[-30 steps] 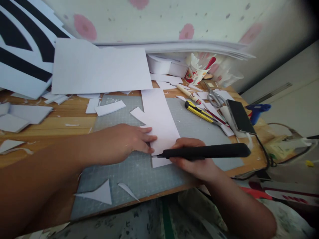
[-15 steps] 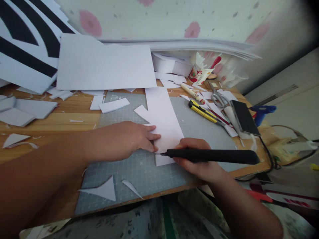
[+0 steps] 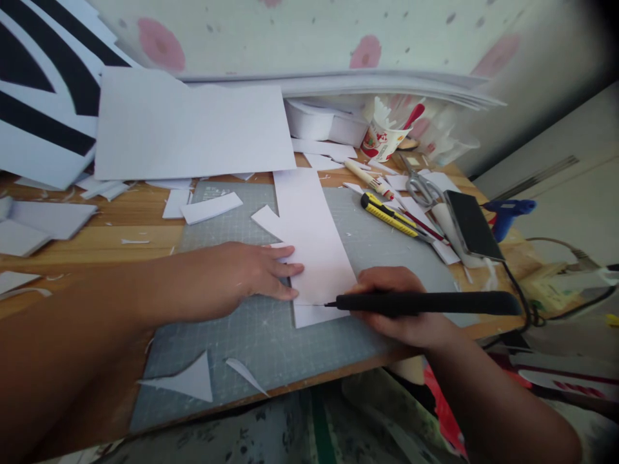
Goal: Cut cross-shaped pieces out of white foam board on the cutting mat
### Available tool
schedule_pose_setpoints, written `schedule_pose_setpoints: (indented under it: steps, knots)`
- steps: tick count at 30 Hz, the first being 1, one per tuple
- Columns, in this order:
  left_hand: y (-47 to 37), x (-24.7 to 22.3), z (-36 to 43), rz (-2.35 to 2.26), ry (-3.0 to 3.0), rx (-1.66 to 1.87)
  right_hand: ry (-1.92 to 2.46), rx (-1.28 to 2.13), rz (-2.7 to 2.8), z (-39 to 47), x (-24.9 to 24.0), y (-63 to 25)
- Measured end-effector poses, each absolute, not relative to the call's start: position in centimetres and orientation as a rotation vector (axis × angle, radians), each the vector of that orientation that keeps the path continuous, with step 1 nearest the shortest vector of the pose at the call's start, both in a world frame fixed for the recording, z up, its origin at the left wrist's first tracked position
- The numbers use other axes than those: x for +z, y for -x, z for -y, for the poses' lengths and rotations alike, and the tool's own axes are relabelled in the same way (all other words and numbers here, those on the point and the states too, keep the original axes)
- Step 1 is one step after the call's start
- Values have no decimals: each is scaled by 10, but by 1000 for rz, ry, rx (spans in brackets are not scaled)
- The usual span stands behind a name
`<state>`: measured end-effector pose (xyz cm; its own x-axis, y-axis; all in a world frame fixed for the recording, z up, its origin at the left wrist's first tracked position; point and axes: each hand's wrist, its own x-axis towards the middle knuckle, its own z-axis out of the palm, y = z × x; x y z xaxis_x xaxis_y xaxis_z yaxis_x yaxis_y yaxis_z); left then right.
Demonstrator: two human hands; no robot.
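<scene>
A long white board strip (image 3: 314, 238) lies on the grey cutting mat (image 3: 232, 335). My left hand (image 3: 256, 274) rests with spread fingertips on the strip's left edge, pressing on it and gripping nothing. My right hand (image 3: 394, 303) is closed around a black pen-like tool (image 3: 435, 303), held nearly level. Its thin dark tip touches the strip near the lower end. A fine dark line runs across the strip from the left edge to the tip. The strip's far end meets a large white board (image 3: 193, 129).
A yellow box cutter (image 3: 389, 214), scissors (image 3: 423, 187), a black phone-like device (image 3: 474, 222) and a blue glue gun (image 3: 507, 216) lie at the right. Behind them stands a paper cup (image 3: 382, 138). White offcuts (image 3: 186, 380) lie at the mat's front left.
The tool tip has moved right across the strip in my right hand, and the dark line is longer. My left hand stays on the strip. The whole view has shifted slightly.
</scene>
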<state>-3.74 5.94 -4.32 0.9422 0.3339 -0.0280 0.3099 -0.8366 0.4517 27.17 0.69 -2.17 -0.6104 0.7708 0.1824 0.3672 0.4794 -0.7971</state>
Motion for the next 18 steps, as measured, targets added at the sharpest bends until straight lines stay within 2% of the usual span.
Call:
schedule_pose_setpoints:
  steps: [11, 18]
  knots:
    - [42, -51, -60, -464, -2557, 171, 819, 973, 2323, -27, -14, -311]
    - [34, -30, -56, -576, -2549, 66, 834, 1008, 2346, -35, -10, -335]
